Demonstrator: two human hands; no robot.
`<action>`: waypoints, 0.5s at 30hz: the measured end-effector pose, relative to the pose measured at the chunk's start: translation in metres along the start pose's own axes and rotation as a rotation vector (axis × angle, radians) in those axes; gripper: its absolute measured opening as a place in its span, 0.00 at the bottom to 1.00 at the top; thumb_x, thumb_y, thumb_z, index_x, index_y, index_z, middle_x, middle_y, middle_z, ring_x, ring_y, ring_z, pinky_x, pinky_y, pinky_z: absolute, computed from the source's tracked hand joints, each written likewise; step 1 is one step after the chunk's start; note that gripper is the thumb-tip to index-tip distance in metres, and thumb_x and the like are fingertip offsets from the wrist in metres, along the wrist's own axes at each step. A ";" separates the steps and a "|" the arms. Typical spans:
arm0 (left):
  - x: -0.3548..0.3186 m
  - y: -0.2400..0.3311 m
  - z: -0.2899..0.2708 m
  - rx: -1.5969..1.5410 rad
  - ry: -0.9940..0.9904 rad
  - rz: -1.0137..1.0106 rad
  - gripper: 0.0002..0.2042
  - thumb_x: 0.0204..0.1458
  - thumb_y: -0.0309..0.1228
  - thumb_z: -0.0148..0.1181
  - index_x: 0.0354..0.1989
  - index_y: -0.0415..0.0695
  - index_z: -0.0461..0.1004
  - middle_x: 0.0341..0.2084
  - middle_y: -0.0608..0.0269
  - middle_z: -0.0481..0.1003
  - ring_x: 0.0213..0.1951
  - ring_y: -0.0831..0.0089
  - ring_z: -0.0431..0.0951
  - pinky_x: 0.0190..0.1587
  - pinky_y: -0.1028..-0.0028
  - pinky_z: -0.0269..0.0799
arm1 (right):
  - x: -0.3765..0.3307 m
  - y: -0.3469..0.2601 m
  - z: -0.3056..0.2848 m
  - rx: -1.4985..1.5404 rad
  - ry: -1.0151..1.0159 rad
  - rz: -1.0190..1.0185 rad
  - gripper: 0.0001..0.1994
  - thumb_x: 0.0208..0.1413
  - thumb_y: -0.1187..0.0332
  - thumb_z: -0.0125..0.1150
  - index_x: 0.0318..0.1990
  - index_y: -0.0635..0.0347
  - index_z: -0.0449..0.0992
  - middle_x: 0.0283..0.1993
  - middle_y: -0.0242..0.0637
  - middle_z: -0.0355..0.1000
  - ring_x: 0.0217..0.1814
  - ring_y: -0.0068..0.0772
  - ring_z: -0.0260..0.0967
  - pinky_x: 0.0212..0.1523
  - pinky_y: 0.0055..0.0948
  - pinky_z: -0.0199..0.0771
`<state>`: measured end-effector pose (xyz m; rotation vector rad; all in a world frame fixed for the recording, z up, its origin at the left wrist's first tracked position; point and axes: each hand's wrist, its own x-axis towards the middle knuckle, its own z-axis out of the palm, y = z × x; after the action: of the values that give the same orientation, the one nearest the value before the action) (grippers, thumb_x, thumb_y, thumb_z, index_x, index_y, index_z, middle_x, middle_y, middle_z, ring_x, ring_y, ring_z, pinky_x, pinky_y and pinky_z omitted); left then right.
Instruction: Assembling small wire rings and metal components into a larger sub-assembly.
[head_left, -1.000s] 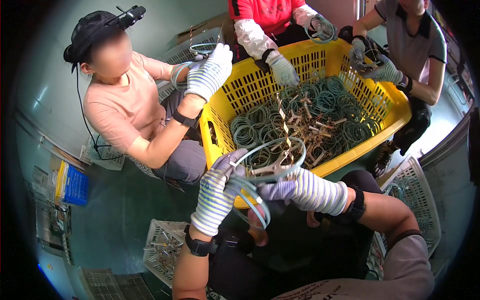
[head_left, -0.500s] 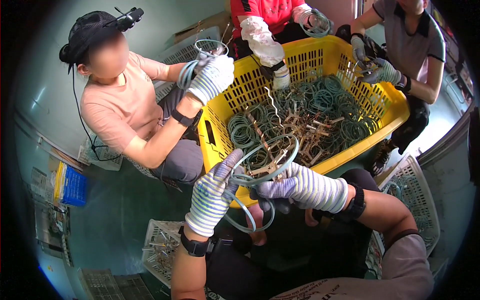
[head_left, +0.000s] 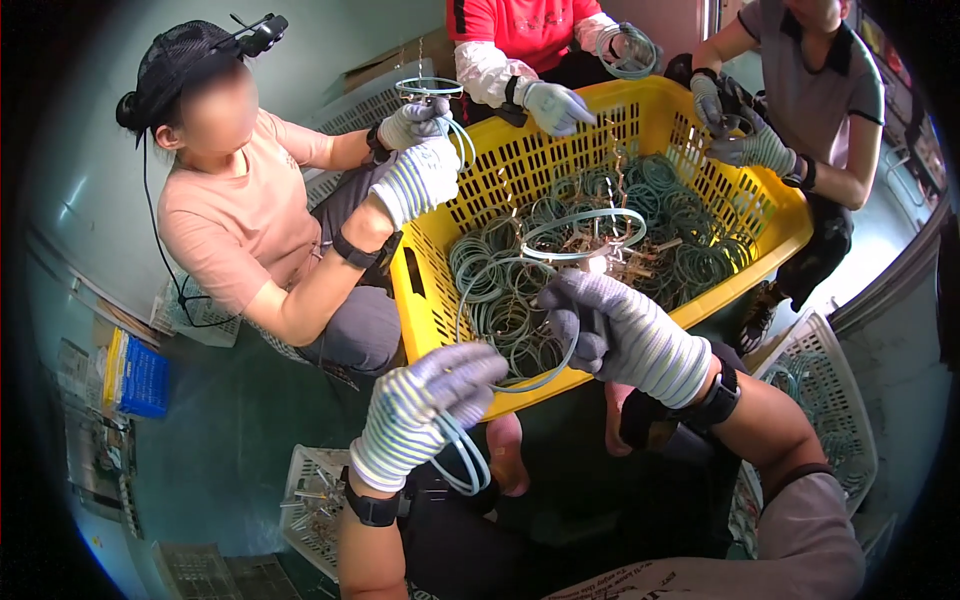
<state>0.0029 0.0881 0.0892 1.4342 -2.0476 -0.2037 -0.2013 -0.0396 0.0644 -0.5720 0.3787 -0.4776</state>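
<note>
Pale-blue rings [head_left: 466,448], probably light and springy, best pinched at the rim, hang lower centre from left hand's [head_left: 428,405] curled fingers; right hand's [head_left: 635,330] bent fingers pinch metal-framed ring [head_left: 592,213] mid-frame above yellow basket [head_left: 750,272].

Yellow basket [head_left: 430,330], blue-green rings [head_left: 715,255], white gloves [head_left: 405,425] striped blue and yellow, red shirt [head_left: 525,20], peach shirt [head_left: 230,225]

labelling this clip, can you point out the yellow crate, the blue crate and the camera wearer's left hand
Yellow crate [head_left: 740,279]: head view, on its near rim
Blue crate [head_left: 141,385]: head view, on its side
Left hand [head_left: 412,405]: head view, on its striped glove
</note>
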 end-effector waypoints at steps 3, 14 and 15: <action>-0.003 -0.001 0.004 -0.037 -0.055 -0.071 0.10 0.43 0.25 0.63 0.37 0.47 0.79 0.34 0.59 0.77 0.35 0.65 0.79 0.39 0.72 0.74 | 0.003 -0.002 -0.006 -0.066 -0.080 -0.049 0.17 0.57 0.53 0.55 0.36 0.59 0.72 0.23 0.28 0.68 0.15 0.18 0.57 0.16 0.16 0.55; -0.018 -0.029 -0.023 -1.223 0.769 -0.522 0.09 0.56 0.31 0.56 0.43 0.43 0.74 0.26 0.71 0.75 0.14 0.90 0.55 0.17 0.87 0.49 | -0.004 0.004 -0.010 -1.111 -0.189 -0.546 0.13 0.59 0.67 0.56 0.48 0.60 0.69 0.33 0.30 0.71 0.34 0.23 0.69 0.40 0.24 0.69; -0.018 -0.026 -0.023 -1.214 0.767 -0.531 0.09 0.56 0.31 0.56 0.43 0.42 0.74 0.26 0.70 0.75 0.14 0.90 0.55 0.17 0.87 0.49 | -0.006 0.003 -0.004 -1.241 -0.116 -0.539 0.14 0.55 0.64 0.59 0.46 0.61 0.71 0.29 0.41 0.73 0.31 0.36 0.74 0.35 0.29 0.72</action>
<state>0.0407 0.0990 0.0886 0.9399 -0.6024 -0.7979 -0.2071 -0.0364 0.0606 -1.9288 0.3811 -0.6949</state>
